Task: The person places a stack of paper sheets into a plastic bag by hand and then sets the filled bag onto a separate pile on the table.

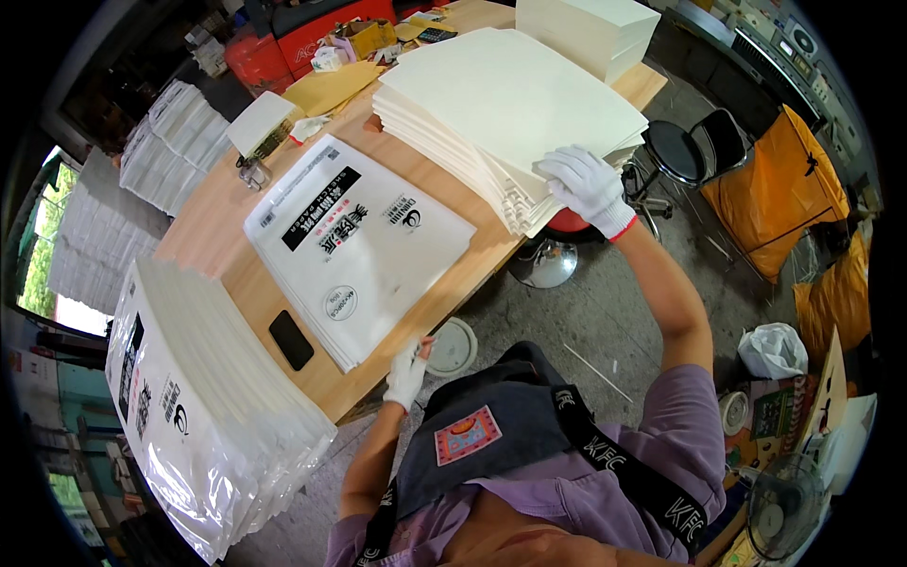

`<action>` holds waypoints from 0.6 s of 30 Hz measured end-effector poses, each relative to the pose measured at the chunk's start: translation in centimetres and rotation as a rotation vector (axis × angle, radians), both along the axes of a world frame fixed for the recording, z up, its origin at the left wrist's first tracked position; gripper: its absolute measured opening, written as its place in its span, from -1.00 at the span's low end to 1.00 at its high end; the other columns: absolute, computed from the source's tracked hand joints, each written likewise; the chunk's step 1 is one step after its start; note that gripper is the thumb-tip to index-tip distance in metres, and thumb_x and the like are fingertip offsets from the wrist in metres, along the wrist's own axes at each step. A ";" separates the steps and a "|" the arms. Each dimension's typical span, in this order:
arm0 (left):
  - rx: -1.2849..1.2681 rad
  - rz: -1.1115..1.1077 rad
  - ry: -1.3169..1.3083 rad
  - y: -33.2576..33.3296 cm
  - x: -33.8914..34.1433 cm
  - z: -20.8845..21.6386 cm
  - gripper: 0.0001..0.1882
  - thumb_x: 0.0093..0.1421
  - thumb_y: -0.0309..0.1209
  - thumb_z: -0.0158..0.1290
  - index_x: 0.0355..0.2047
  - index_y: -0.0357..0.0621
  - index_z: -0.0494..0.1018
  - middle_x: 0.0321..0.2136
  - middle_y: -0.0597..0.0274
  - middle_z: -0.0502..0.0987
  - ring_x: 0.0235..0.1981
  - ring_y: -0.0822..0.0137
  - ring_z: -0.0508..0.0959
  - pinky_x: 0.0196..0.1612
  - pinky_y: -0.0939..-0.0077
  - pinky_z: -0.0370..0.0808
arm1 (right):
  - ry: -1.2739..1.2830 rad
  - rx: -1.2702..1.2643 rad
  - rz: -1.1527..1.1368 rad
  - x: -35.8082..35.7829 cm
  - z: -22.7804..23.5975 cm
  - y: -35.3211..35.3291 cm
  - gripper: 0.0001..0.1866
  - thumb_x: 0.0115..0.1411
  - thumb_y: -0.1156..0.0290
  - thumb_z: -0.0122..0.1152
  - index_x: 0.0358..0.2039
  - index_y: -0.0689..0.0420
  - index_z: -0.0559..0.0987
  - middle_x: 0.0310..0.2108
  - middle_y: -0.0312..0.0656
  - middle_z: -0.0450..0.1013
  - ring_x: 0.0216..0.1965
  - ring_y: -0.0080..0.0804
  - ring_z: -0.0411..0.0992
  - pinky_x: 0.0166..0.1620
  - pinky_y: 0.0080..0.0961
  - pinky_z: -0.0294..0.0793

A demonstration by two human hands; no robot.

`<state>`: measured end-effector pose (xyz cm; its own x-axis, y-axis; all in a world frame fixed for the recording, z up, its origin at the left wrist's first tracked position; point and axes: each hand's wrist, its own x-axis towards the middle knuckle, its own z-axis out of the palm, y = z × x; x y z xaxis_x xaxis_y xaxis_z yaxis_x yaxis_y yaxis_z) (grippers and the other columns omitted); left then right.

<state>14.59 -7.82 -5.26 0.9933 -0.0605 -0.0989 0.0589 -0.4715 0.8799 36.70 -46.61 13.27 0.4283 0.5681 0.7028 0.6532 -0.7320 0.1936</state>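
Note:
My right hand (588, 189), in a white knitted glove with a red cuff, lies over the near right corner of a tall stack of white paper sheets (510, 90). Its fingers rest flat on the top sheet; the thumb is hidden. At the table's front edge is my left hand (406, 376), also gloved, its bare fingertips bent together. What they hold, if anything, is too small to make out. Just beyond it lies a flat pile of printed clear plastic bags (378, 274). A thick stack of filled, printed plastic packs (213, 397) stands at the left.
A black phone (291, 340) lies on the wooden table (208, 222) between bags and packs. Beyond are a small glass jar (253, 173), a paper block (262, 125) and another white paper stack (590, 38). A round black stool (675, 151) stands right of the table.

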 end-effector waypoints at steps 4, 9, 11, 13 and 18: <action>-0.133 -0.145 -0.009 -4.0 8.0 8.7 -0.63 0.35 -0.19 -0.11 -0.05 -0.22 0.44 -0.21 0.17 0.58 -0.21 0.42 0.53 -0.10 0.52 0.43 | 0.331 0.022 -0.188 1.9 0.6 -0.8 -0.66 0.13 0.28 0.11 -0.06 0.00 0.50 -0.12 -0.28 0.51 -0.11 -0.30 0.47 -0.05 -0.36 0.47; -0.828 -0.249 0.211 -9.7 17.9 15.8 -0.41 0.38 -0.03 -0.26 0.19 -0.27 0.17 -0.02 0.02 0.48 -0.21 0.31 0.55 -0.07 0.40 0.48 | 0.295 -0.079 -0.118 -0.7 5.9 1.0 -0.69 0.18 0.26 0.02 -0.07 -0.01 0.53 -0.19 -0.26 0.53 -0.18 -0.30 0.50 -0.18 -0.40 0.50; -0.974 -0.154 0.332 -9.1 21.1 16.5 -0.38 0.38 -0.01 -0.31 0.18 -0.32 0.14 -0.03 -0.01 0.48 -0.25 0.29 0.56 -0.14 0.39 0.51 | 0.231 -0.254 -0.116 -5.8 7.9 4.2 -0.73 0.16 0.32 0.04 -0.12 -0.05 0.55 -0.31 -0.27 0.55 -0.39 -0.28 0.52 -0.34 -0.32 0.50; -1.055 -0.029 0.379 -8.0 22.0 14.6 -0.58 0.29 -0.18 -0.17 -0.08 -0.33 0.31 -0.24 0.04 0.51 -0.36 0.33 0.54 -0.29 0.48 0.51 | 0.350 -0.333 -0.057 -10.8 7.6 6.9 -0.69 0.13 0.17 0.12 -0.13 -0.02 0.54 -0.36 -0.21 0.55 -0.41 -0.23 0.53 -0.34 -0.28 0.50; -0.639 -0.077 0.282 -3.4 15.6 19.0 -0.73 0.19 -0.43 -0.04 -0.18 -0.37 0.47 -0.31 0.09 0.58 -0.36 0.32 0.59 -0.29 0.48 0.55 | 0.877 0.378 0.017 -10.8 6.4 0.4 -0.46 0.17 0.14 0.19 0.13 0.07 0.43 0.10 0.05 0.36 0.07 -0.14 0.40 0.06 -0.27 0.44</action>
